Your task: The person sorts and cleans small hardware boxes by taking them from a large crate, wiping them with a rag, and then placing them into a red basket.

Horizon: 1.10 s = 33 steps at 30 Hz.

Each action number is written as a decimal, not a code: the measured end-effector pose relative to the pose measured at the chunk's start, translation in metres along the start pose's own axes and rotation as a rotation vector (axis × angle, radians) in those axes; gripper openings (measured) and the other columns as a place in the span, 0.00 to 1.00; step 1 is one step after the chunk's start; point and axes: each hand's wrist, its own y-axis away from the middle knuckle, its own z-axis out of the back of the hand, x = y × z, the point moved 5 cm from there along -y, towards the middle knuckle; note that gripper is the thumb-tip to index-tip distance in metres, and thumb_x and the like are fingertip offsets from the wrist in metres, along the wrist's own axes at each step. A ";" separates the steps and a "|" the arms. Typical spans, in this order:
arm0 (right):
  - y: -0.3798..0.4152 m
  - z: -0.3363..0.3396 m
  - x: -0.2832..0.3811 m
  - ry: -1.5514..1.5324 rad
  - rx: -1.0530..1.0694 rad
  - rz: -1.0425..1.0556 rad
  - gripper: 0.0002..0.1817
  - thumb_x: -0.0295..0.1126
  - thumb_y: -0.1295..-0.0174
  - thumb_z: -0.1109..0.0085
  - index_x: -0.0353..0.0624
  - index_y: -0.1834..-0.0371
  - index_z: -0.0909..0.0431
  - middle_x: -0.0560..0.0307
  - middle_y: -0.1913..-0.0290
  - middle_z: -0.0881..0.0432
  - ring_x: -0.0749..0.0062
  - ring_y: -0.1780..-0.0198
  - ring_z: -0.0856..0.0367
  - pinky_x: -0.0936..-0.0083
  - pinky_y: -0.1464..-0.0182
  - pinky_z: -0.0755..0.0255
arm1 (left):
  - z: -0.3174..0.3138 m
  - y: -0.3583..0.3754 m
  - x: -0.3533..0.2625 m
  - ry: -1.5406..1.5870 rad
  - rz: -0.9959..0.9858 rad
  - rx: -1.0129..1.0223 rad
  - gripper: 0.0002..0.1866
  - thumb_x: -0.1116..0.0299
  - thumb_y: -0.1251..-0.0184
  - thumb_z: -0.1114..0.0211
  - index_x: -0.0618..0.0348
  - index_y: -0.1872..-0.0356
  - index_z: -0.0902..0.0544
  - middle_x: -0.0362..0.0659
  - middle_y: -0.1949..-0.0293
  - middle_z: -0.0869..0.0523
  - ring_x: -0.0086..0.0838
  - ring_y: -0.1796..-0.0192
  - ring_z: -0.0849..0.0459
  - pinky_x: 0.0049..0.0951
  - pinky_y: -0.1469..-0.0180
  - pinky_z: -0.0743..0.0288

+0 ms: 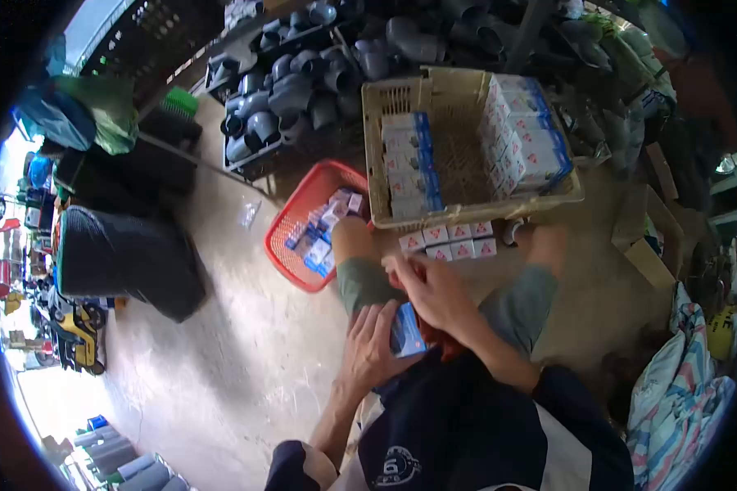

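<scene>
My left hand (pixel 370 348) is closed around a small blue box (pixel 407 331), held over my lap. Just above it and to the right is my right hand (pixel 436 296), its fingers curled together. Something red shows beside those fingers, but I cannot make out what they grip. In front of my feet stand two short rows of small white boxes (pixel 460 250) with red triangle marks. A red basket (pixel 280 260) by my left leg contains several blue and white boxes (pixel 315 245). Beyond the rows, a beige crate (pixel 475 211) has stacked blue and white boxes (pixel 526 135) along both sides.
Grey pipe fittings (pixel 291 94) fill dark crates at the back. A large black roll (pixel 127 258) lies to the left. At the right are an opened cardboard box (pixel 651 237) and a striped sack (pixel 680 376). Bare concrete floor (pixel 229 360) shows on the left.
</scene>
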 end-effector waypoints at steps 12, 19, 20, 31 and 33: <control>-0.035 -0.028 -0.044 -0.587 0.227 0.005 0.33 0.55 0.18 0.61 0.34 0.40 0.19 0.50 0.45 0.14 0.70 0.46 0.16 0.73 0.39 0.25 | -0.005 0.011 0.007 0.076 -0.077 0.080 0.51 0.50 0.62 0.14 0.67 0.35 0.25 0.51 0.52 0.20 0.44 0.47 0.19 0.43 0.42 0.28; 0.011 -0.020 -0.006 -0.929 0.281 0.245 0.37 0.59 0.19 0.65 0.35 0.27 0.32 0.50 0.31 0.24 0.68 0.31 0.27 0.71 0.27 0.37 | -0.015 0.016 0.019 1.123 0.499 -0.104 0.66 0.37 0.54 0.19 0.65 0.20 0.43 0.56 0.36 0.24 0.39 0.36 0.20 0.37 0.33 0.29; 0.010 -0.017 -0.008 -1.016 0.238 0.244 0.36 0.56 0.18 0.64 0.34 0.24 0.35 0.49 0.27 0.29 0.65 0.28 0.30 0.69 0.25 0.40 | -0.007 0.007 0.009 1.052 0.429 -0.205 0.49 0.32 0.35 0.36 0.68 0.28 0.32 0.51 0.36 0.20 0.38 0.38 0.17 0.38 0.34 0.25; 0.068 -0.010 0.014 0.130 0.136 0.889 0.32 0.44 0.29 0.42 0.50 0.22 0.33 0.55 0.21 0.35 0.46 0.19 0.43 0.46 0.19 0.51 | -0.034 0.001 0.011 1.535 0.715 -0.152 0.35 0.40 0.17 0.61 0.57 0.25 0.35 0.46 0.32 0.24 0.33 0.32 0.23 0.36 0.31 0.27; 0.054 0.004 0.016 0.149 0.129 0.865 0.32 0.43 0.29 0.41 0.51 0.22 0.33 0.55 0.21 0.34 0.49 0.19 0.42 0.46 0.18 0.52 | -0.054 0.008 0.012 1.585 0.863 -0.059 0.35 0.40 0.15 0.65 0.58 0.24 0.36 0.45 0.32 0.25 0.32 0.32 0.24 0.35 0.31 0.28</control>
